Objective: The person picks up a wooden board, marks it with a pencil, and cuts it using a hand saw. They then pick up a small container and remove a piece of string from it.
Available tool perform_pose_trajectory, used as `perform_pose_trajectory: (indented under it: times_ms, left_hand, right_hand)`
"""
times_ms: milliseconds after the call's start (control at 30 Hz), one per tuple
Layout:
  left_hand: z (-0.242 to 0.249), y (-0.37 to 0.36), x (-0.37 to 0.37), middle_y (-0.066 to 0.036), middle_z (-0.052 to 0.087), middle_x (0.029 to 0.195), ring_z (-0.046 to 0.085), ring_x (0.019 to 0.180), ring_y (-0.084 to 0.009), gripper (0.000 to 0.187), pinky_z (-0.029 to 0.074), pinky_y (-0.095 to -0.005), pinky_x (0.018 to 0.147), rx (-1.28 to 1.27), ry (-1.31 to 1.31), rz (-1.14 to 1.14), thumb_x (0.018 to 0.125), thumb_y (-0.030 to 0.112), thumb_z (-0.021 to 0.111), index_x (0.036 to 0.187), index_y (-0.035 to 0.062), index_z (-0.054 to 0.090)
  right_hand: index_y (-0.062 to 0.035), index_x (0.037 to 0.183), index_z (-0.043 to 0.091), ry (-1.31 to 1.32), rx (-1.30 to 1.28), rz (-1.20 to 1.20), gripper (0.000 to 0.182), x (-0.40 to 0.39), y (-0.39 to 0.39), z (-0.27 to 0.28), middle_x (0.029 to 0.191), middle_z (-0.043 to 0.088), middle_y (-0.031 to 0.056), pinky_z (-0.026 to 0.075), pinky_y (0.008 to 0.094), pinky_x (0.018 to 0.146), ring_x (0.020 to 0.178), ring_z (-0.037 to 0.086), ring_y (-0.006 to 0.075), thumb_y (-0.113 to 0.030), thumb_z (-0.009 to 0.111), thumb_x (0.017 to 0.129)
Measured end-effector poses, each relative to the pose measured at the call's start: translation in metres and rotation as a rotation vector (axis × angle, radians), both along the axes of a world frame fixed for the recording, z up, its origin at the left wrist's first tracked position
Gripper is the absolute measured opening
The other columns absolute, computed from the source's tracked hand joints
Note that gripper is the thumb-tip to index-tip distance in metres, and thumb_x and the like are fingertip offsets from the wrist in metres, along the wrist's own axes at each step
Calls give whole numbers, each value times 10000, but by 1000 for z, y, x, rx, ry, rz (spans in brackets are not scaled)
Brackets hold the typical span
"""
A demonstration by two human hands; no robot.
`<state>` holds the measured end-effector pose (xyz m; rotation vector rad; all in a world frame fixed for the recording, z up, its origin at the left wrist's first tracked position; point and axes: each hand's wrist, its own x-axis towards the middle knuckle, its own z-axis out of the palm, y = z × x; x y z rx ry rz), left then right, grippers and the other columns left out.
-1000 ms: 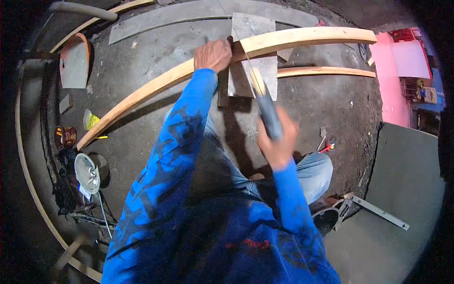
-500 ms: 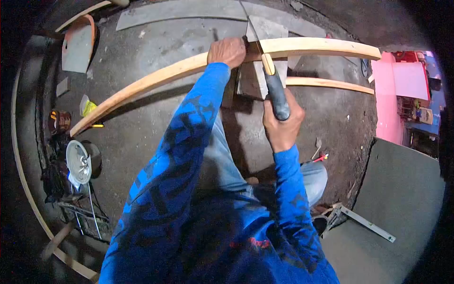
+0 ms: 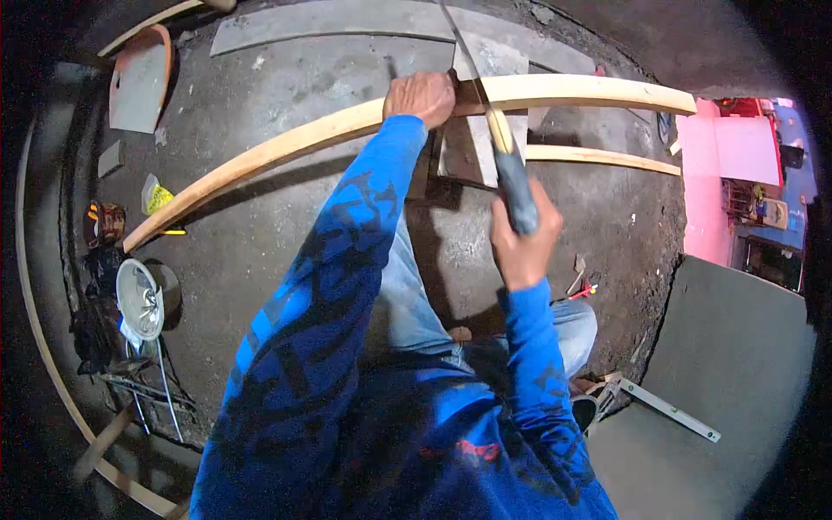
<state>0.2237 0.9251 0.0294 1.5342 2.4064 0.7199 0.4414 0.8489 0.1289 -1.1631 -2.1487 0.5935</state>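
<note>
Handsaw (image 3: 501, 134), 1: upper centre of frame; blade (image 3: 465, 54) probably springy; right hand (image 3: 529, 246) wraps its handle (image 3: 517, 192). Timber length (image 3: 295, 146), 1: spans left to upper right; likely stiff, fairly light; best held beside the blade, where the left hand (image 3: 421, 97) grips it.

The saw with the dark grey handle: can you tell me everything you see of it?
The saw has a thin, dark blade that looks like metal and a dark grey handle with a yellowish front part. The bare right hand grips the handle. The blade slants up and left across a long, pale wooden plank, beside the left hand, to the picture's top edge. Its teeth are too small to see, and I can't tell whether it has cut in.
</note>
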Motion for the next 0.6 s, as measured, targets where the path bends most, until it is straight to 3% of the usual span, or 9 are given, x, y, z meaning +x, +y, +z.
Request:
perform_pose_trajectory:
  times_ms: [67, 133, 200, 300, 333, 400, 467, 533, 600]
  left_hand:
    - [4, -3, 6, -240, 668, 874, 654, 827, -415, 433, 508, -493, 794, -28, -73, 45, 915, 295, 391, 818, 17, 708]
    - [1, 0, 4, -240, 668, 866, 655, 822, -414, 441, 508, -494, 794, -13, -93, 28, 918, 299, 385, 810, 21, 710]
    - [3, -8, 2, -239, 668, 859, 655, 817, -414, 450, 508, -496, 795, -20, -105, -5, 920, 302, 380, 802, 24, 712]
    - [9, -8, 8, -235, 669, 836, 656, 794, -414, 461, 509, -488, 799, -4, -84, 55, 917, 303, 368, 798, 25, 717]
    - [2, -9, 11, -235, 669, 836, 656, 794, -414, 461, 509, -488, 799, -4, -80, 42, 917, 303, 368, 798, 25, 717]
    - [3, -4, 3, -237, 668, 846, 654, 808, -417, 443, 506, -489, 803, 25, -63, 49, 909, 297, 382, 803, 30, 718]
    - [6, -12, 13, -246, 664, 855, 650, 827, -422, 436, 494, -497, 826, 12, -100, 24, 905, 295, 384, 812, 32, 720]
    - [13, -6, 6, -251, 661, 864, 648, 846, -420, 445, 485, -497, 843, -12, -119, 62, 904, 298, 380, 808, 25, 718]
    - [10, -11, 8, -250, 661, 857, 650, 828, -417, 454, 483, -495, 844, 14, -174, 72, 903, 298, 373, 798, 16, 714]
  right_hand:
    - [-6, 890, 630, 13, 34, -15, 199, 42, -40, 17, 627, 585, 146, 468, 365, 566, 531, 583, 290, -83, 701, 721]
    - [2, 929, 647, -156, -95, -76, 219, 88, -87, 46, 671, 613, 130, 489, 347, 609, 579, 611, 231, -54, 672, 718]
    - [9, 963, 656, -86, -151, -32, 264, 101, -96, 57, 736, 641, 133, 497, 330, 648, 638, 633, 212, -38, 664, 704]
    - [22, 894, 628, -89, 95, 17, 199, 44, -28, 12, 725, 626, 159, 468, 351, 606, 609, 604, 252, -94, 691, 744]
    - [7, 849, 604, 93, -60, 1, 168, 1, -4, 8, 682, 590, 164, 439, 366, 570, 562, 542, 271, -91, 698, 750]
    - [2, 850, 592, 102, -30, 22, 159, -26, 25, -4, 658, 569, 147, 430, 352, 562, 553, 471, 216, -87, 687, 760]
    - [3, 887, 620, 104, -136, -25, 162, 1, 0, 6, 668, 587, 131, 461, 345, 592, 572, 533, 202, -75, 674, 756]
    - [5, 941, 651, 2, 30, -13, 208, 56, -50, 18, 698, 623, 126, 492, 334, 637, 617, 605, 212, -60, 656, 744]
    - [21, 996, 666, -96, -143, -90, 305, 99, -99, 51, 794, 670, 136, 508, 322, 686, 688, 656, 217, -36, 641, 697]
